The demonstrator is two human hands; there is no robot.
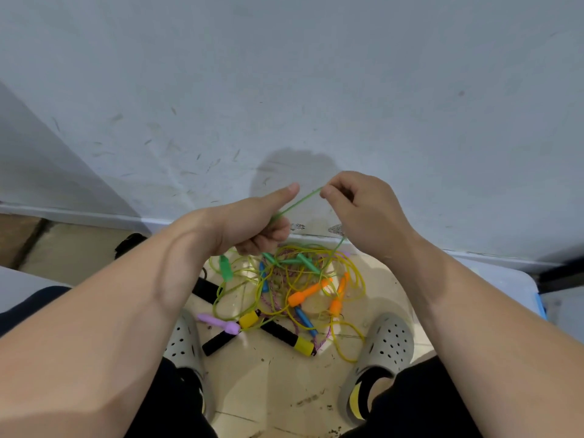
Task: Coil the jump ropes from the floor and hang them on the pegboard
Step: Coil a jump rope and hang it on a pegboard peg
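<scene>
A tangled pile of jump ropes (284,289) lies on the tiled floor between my feet, with green, orange, blue, purple and black-and-yellow handles. My left hand (252,216) is closed around a green rope (298,202), thumb stretched out. My right hand (357,207) pinches the same green rope a short way along, so a taut length runs between both hands above the pile. The rope drops from my right hand down into the tangle. No pegboard is in view.
A scuffed white wall (284,90) rises straight ahead, meeting the floor just behind the pile. My grey perforated clogs (385,343) stand on either side of the ropes. A dark object (129,243) lies by the wall at left.
</scene>
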